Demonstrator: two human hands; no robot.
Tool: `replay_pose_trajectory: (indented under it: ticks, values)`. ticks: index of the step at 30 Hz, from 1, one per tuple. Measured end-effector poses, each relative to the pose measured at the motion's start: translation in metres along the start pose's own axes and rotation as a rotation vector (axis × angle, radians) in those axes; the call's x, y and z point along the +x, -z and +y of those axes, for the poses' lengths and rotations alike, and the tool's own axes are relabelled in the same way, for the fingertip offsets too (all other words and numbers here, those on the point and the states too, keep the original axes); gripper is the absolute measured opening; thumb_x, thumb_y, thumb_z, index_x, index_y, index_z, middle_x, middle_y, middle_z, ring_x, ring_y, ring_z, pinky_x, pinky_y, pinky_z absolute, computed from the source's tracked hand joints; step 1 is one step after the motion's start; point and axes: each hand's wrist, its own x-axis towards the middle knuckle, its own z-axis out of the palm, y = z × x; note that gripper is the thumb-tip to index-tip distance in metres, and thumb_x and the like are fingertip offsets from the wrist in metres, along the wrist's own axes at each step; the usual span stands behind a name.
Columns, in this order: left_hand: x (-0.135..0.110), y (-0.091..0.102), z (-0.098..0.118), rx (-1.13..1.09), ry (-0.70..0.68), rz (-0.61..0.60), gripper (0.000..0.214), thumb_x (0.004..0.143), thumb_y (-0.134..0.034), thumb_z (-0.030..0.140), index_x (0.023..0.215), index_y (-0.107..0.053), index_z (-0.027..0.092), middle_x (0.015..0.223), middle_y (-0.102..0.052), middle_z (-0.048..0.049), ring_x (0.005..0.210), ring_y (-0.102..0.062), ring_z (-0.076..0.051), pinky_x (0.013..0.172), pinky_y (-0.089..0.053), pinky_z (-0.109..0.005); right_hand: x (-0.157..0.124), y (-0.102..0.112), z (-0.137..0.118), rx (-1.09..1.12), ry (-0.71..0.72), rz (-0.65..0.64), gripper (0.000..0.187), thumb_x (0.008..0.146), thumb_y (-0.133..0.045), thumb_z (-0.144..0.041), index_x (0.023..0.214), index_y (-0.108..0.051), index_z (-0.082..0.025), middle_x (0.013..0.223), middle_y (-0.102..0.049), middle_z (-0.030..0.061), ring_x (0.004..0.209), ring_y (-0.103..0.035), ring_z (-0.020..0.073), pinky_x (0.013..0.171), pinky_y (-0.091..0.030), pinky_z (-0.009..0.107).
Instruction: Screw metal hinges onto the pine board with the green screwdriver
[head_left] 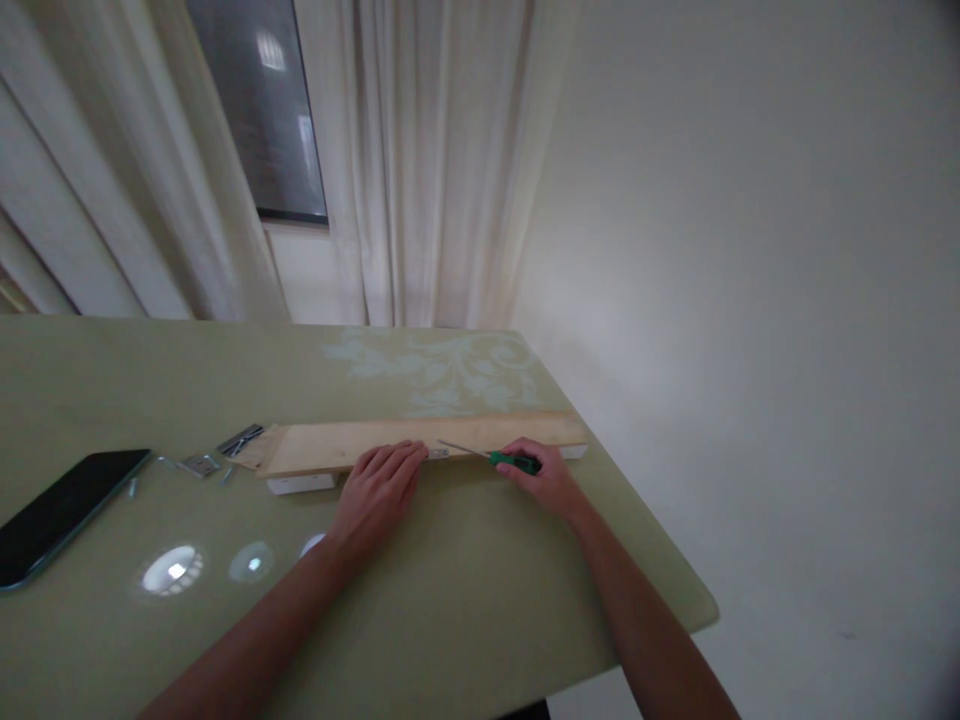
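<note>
- Worktop: open surface between the wooden board and the near edge, crossed by both forearms; more lies bare toward the far edge.
- Board lies left to right on white blocks, its right end just beside the worktop's right edge; the wall limits room there.
- Right hand: closed round the green-handled screwdriver, shaft pointing left over the board; tip contact cannot be determined.
- Left hand: fingers together over the board's near edge, beside a metal hinge; whether they pinch anything cannot be determined.
- Obstructions, left of board: metal plate, screw, phone toward the left edge.
</note>
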Motion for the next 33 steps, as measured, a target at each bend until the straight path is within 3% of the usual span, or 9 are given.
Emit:
replay_pose_trajectory:
  ticks: [3, 7, 13, 20, 27, 33]
  values:
    - [-0.003, -0.001, -0.001, 0.014, -0.017, -0.015, 0.039, 0.105, -0.05, 0.014, 0.14, -0.067, 0.021, 0.137, -0.075, -0.0102, 0.127, -0.069, -0.026, 0.107, -0.05, -0.044, 0.001, 0.006, 0.002, -0.008, 0.004, -0.015, 0.028, 0.083, -0.081, -0.051, 0.09, -0.078, -0.024, 0.083, -0.078, 0.0028, 0.077, -0.068, 0.0202, 0.073, -0.052, 0.032]
    - [-0.004, -0.001, -0.002, 0.018, -0.012, -0.015, 0.039, 0.104, -0.051, 0.013, 0.137, -0.069, 0.022, 0.136, -0.075, -0.01, 0.126, -0.068, -0.026, 0.107, -0.05, -0.045, 0.004, 0.008, 0.008, 0.009, -0.011, 0.065, 0.033, 0.088, -0.074, -0.055, 0.094, -0.075, -0.022, 0.079, -0.074, 0.0019, 0.072, -0.065, 0.0183, 0.068, -0.049, 0.03]
    - [0.022, 0.002, 0.001, 0.007, -0.034, -0.1, 0.023, 0.103, -0.062, 0.027, 0.122, -0.074, 0.023, 0.118, -0.077, -0.0108, 0.108, -0.07, -0.028, 0.095, -0.053, -0.043, 0.005, -0.002, 0.011, 0.009, -0.015, 0.138, 0.037, 0.088, -0.073, -0.059, 0.094, -0.074, -0.022, 0.076, -0.073, 0.0016, 0.071, -0.065, 0.0186, 0.069, -0.051, 0.031]
    - [0.046, 0.0, 0.005, 0.112, -0.197, -0.236, 0.021, 0.097, -0.059, 0.006, 0.103, -0.072, 0.021, 0.097, -0.07, -0.0099, 0.093, -0.065, -0.027, 0.081, -0.051, -0.038, 0.003, -0.005, 0.012, -0.05, 0.014, 0.234, 0.035, 0.09, -0.071, -0.056, 0.096, -0.075, -0.022, 0.085, -0.078, 0.0056, 0.079, -0.071, 0.0222, 0.076, -0.056, 0.034]
    - [0.045, 0.007, -0.003, 0.198, -0.305, -0.293, 0.026, 0.096, -0.059, 0.006, 0.113, -0.07, 0.021, 0.105, -0.072, -0.0114, 0.095, -0.065, -0.027, 0.079, -0.051, -0.038, 0.004, -0.009, 0.013, -0.15, 0.095, 0.298, 0.034, 0.1, -0.063, -0.051, 0.116, -0.075, -0.024, 0.111, -0.079, 0.011, 0.103, -0.074, 0.0266, 0.096, -0.056, 0.04]
    - [0.046, 0.008, -0.008, 0.169, -0.343, -0.294, 0.036, 0.091, -0.059, -0.001, 0.116, -0.07, 0.022, 0.107, -0.072, -0.0106, 0.098, -0.066, -0.026, 0.082, -0.05, -0.036, 0.006, -0.013, 0.014, -0.282, 0.182, 0.329, 0.029, 0.102, -0.062, -0.047, 0.116, -0.076, -0.026, 0.111, -0.077, 0.0128, 0.108, -0.069, 0.0288, 0.099, -0.054, 0.044]
